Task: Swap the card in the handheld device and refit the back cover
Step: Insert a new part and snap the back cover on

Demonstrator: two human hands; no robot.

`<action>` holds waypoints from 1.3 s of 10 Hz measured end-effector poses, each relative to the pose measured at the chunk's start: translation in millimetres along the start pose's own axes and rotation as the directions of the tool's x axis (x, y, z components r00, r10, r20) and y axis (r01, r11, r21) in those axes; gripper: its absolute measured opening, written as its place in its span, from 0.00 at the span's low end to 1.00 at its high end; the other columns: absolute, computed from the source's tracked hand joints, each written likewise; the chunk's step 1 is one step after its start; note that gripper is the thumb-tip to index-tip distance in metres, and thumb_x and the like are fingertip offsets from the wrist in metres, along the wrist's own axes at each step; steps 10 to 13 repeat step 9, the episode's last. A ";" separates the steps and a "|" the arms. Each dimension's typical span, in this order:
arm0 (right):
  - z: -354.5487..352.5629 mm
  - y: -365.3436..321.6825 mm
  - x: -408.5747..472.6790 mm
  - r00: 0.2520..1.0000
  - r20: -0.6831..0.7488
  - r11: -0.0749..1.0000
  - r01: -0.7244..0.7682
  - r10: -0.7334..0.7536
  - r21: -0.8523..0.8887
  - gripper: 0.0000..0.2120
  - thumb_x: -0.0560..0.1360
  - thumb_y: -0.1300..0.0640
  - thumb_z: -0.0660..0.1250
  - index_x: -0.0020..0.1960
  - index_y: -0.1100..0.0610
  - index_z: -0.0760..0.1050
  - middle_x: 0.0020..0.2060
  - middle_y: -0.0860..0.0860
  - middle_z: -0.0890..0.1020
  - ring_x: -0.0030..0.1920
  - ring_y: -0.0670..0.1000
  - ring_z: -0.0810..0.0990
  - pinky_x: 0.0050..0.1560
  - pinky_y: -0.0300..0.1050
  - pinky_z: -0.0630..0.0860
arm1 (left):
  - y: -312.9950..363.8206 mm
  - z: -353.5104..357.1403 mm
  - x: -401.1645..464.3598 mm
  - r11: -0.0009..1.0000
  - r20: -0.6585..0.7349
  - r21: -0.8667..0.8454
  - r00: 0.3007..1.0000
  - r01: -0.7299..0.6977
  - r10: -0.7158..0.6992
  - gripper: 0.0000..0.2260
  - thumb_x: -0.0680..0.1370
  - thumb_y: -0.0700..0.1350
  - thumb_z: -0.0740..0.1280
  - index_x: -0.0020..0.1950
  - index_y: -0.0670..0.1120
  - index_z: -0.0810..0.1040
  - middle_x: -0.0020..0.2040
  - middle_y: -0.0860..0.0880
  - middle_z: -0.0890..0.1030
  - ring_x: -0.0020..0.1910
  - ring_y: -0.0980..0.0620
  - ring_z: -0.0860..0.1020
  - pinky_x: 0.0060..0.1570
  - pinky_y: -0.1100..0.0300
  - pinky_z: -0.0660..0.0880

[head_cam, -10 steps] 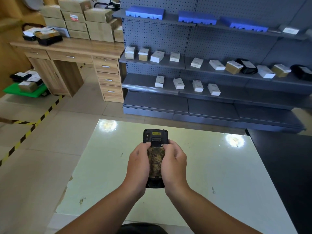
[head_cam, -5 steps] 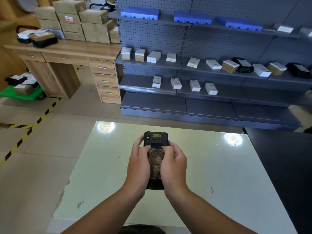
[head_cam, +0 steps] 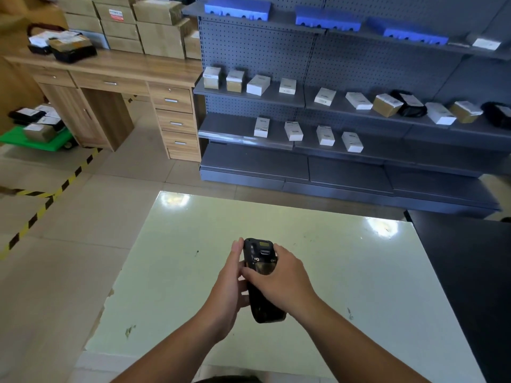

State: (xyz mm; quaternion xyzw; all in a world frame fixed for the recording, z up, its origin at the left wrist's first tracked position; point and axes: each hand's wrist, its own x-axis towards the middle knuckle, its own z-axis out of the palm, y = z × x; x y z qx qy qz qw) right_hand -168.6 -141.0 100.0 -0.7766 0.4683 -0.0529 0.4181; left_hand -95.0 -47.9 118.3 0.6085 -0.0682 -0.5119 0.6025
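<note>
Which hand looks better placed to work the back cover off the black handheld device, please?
Probably the right hand: it lies over the black handheld device with its fingers at the cover's edge, while the left hand steadies the device from the side.

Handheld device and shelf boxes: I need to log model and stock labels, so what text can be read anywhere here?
None is legible.
Handheld device: yellow sticker, print too small.
Cardboard box: red-and-white label, blurred.
Shelf boxes: labels too small.
</note>
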 end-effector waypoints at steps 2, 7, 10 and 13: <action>30.8 31.3 49.4 0.997 0.032 0.969 -0.055 0.064 -0.243 0.41 0.70 0.38 0.74 0.76 0.48 0.61 0.61 0.51 0.80 0.56 0.55 0.82 0.52 0.46 0.80 | -37.8 -54.1 28.6 0.921 -0.111 0.390 0.993 0.011 0.035 0.20 0.83 0.59 0.57 0.76 0.65 0.62 0.69 0.53 0.77 0.58 0.55 0.81 0.65 0.48 0.75; 136.0 95.1 133.9 0.996 0.085 0.761 0.027 0.037 -0.648 0.34 0.75 0.37 0.64 0.73 0.55 0.60 0.55 0.56 0.75 0.48 0.56 0.80 0.39 0.47 0.76 | -145.3 -152.9 21.1 0.769 -0.324 0.586 0.944 0.256 -0.067 0.14 0.81 0.46 0.67 0.66 0.58 0.74 0.62 0.53 0.80 0.52 0.54 0.82 0.47 0.67 0.72; 135.6 99.4 134.0 0.993 0.103 0.752 0.030 0.051 -0.659 0.36 0.76 0.34 0.62 0.76 0.53 0.58 0.61 0.55 0.73 0.55 0.56 0.75 0.43 0.48 0.75 | -141.3 -144.7 25.1 0.763 -0.253 0.625 0.967 0.164 -0.001 0.14 0.82 0.49 0.64 0.68 0.59 0.72 0.63 0.59 0.77 0.55 0.62 0.79 0.52 0.67 0.73; 135.6 99.4 134.0 0.993 0.103 0.752 0.030 0.051 -0.659 0.36 0.76 0.34 0.62 0.76 0.53 0.58 0.61 0.55 0.73 0.55 0.56 0.75 0.43 0.48 0.75 | -141.3 -144.7 25.1 0.763 -0.253 0.625 0.967 0.164 -0.001 0.14 0.82 0.49 0.64 0.68 0.59 0.72 0.63 0.59 0.77 0.55 0.62 0.79 0.52 0.67 0.73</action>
